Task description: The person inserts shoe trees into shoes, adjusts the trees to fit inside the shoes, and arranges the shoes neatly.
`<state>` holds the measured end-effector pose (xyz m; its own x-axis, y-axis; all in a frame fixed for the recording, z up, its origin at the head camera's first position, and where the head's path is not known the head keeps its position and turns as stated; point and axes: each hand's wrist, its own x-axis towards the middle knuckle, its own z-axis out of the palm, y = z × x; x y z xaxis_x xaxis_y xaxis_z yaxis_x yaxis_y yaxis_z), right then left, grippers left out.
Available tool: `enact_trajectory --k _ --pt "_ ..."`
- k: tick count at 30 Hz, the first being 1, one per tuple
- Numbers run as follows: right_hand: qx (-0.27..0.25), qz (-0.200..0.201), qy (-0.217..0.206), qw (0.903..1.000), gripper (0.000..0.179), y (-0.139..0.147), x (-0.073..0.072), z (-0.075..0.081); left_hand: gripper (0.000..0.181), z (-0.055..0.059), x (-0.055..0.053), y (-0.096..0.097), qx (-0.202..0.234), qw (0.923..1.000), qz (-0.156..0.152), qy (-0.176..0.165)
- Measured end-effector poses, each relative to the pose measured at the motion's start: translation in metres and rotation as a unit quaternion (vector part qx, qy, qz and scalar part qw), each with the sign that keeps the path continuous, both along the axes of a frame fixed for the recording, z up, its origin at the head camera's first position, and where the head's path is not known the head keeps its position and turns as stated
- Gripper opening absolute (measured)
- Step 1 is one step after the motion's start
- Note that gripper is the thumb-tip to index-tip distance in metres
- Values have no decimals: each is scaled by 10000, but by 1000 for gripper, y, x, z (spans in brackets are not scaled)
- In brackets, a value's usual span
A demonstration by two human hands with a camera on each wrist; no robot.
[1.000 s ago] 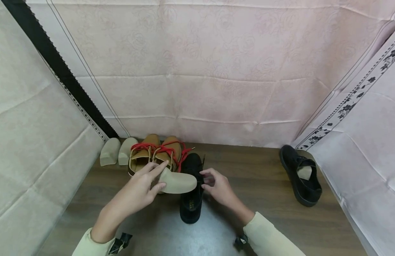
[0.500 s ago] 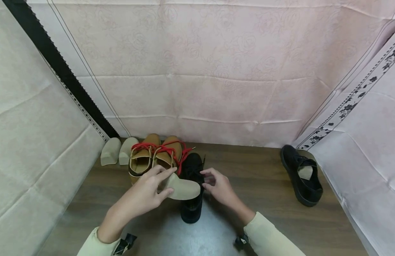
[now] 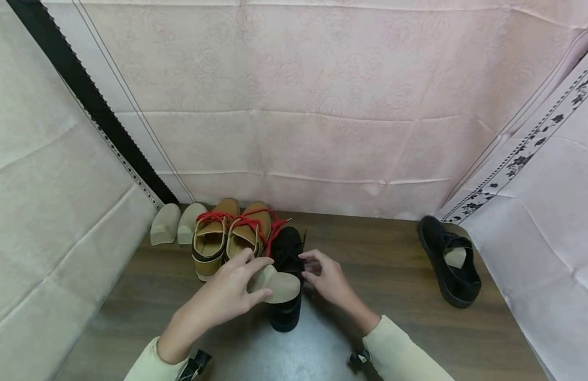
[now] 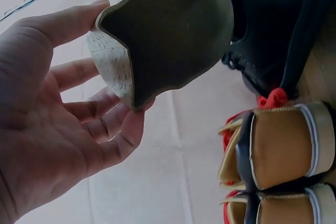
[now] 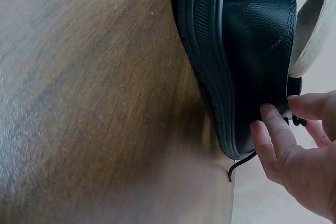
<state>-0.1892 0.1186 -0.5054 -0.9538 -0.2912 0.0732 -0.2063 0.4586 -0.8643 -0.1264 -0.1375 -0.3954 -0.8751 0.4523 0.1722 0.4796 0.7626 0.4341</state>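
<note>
My left hand (image 3: 229,291) grips a cream moulded shoe insert (image 4: 173,30) by one end, thumb on one side and fingers on the other. The rounded end of the insert hangs over the opening of a black lace-up shoe (image 5: 257,40), tilted above it. At that shoe's right side, my right hand (image 3: 328,279) holds the upper near the laces, fingertips against the leather. Just left of the black shoe stands a pair of tan shoes (image 3: 210,248) with red laces. The insert hides most of the black shoe's opening in the head view.
Two more cream inserts (image 3: 165,225) stand at the back left corner. A second black shoe (image 3: 448,262) lies at the right with an insert inside it. Pale cloth-covered walls (image 3: 332,106) enclose the wooden floor (image 3: 370,248) on three sides.
My left hand has moved right and toward me with the insert, bringing it over the black shoe's opening and tilting it. My right hand stays almost still at the shoe.
</note>
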Motion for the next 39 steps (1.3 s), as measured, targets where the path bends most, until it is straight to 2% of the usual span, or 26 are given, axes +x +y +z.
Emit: enact_trajectory --k 6,17,23,27,30,34,39 --pt "46 -11 7 10000 39 -1 0 1 55 -7 0 9 -113 9999 -44 105" --pt "7 -39 -78 10000 40 0 0 3 55 -15 -3 29 -159 9991 246 300" --pt "33 -48 -78 10000 40 0 0 2 57 -19 -7 37 83 9986 302 435" --pt "44 -22 -60 10000 41 0 -1 3 57 -20 -9 40 155 9990 278 316" --pt "34 4 -68 10000 41 0 0 3 60 -21 -9 40 28 9996 139 251" --pt "35 15 -79 10000 40 0 0 2 56 -20 -9 36 -142 9994 -237 189" --pt "89 22 -59 9999 40 0 1 2 41 -17 -11 29 71 9970 -718 -270"
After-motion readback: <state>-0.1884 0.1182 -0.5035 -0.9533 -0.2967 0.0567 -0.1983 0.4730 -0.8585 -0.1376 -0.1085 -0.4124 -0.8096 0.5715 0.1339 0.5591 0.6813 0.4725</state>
